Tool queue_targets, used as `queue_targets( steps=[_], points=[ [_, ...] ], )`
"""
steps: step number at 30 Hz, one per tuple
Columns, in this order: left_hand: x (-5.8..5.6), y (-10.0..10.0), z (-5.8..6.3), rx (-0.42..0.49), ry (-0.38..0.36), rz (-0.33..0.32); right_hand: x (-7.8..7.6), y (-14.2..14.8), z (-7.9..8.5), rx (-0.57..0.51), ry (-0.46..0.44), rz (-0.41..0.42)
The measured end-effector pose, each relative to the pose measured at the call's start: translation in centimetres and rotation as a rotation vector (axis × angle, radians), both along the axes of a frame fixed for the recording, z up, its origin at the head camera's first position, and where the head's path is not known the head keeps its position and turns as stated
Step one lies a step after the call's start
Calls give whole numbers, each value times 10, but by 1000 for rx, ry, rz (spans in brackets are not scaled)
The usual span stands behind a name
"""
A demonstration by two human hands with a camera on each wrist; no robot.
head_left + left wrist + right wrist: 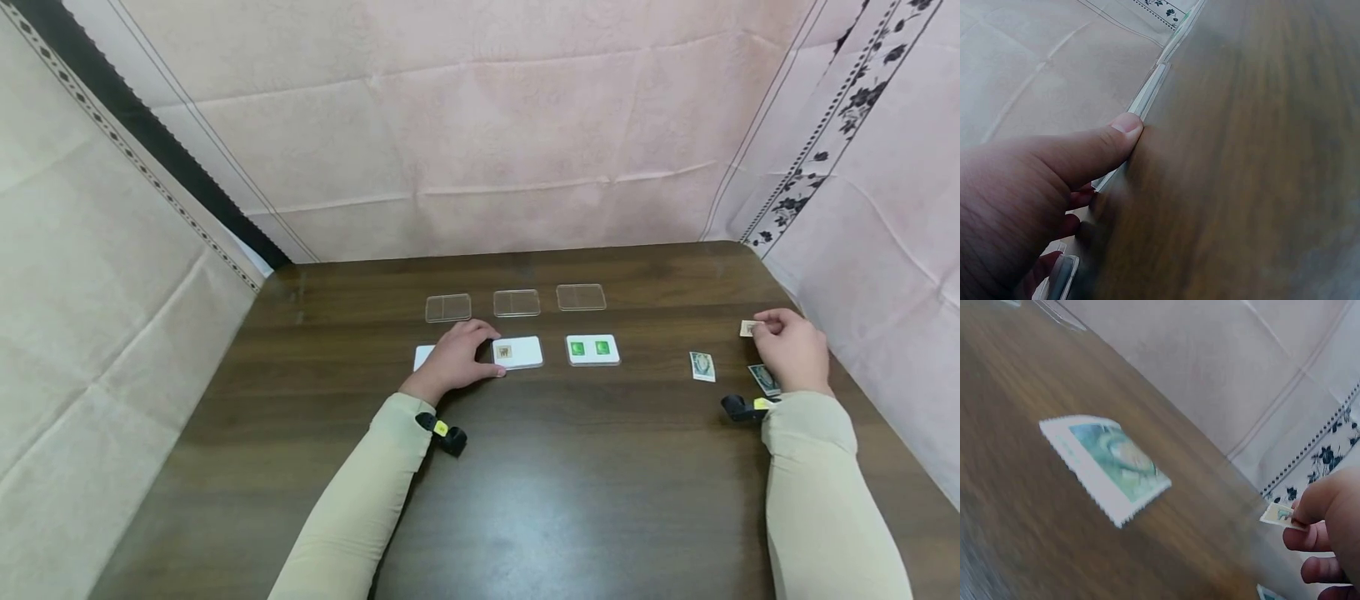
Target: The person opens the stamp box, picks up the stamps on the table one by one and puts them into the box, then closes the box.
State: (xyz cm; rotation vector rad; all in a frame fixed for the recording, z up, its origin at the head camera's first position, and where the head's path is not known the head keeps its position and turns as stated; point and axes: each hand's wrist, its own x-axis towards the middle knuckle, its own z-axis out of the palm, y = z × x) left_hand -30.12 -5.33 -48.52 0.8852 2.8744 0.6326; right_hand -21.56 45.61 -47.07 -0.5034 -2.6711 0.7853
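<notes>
My left hand (465, 358) spans the left end of the middle small white plastic case (525, 353), thumb on its near edge and fingers toward its far edge. A single brown-toned stamp (504, 352) lies at that case's left end. My right hand (795, 350), at the right side, pinches a small pale stamp (1280, 514) between thumb and finger. Another stamp (765, 380) lies partly beneath that hand. To its left, a green-and-white stamp (1113, 464) with perforated edges rests on the wood, slightly curled.
A right-hand white case (593, 361) carries two green stamps (577, 348). The left-hand white case (422, 357) is mostly hidden by my left hand. Three clear plastic lids (517, 303) stand in a row behind on the brown table (525, 500). Pale cloth (487, 142) hangs around the table.
</notes>
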Motion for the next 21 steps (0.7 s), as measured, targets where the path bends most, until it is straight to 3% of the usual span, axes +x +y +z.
queue_targets(
  steps=[5,11,21],
  points=[
    [1,0,1,5,1,-6,-4,-18,12,-17,25,-1],
    [1,-1,2,12,0,-17,-14,-48,23,-22,66,69],
    [1,-1,2,19,9,-23,-28,-97,21,-63,86,175]
  ],
)
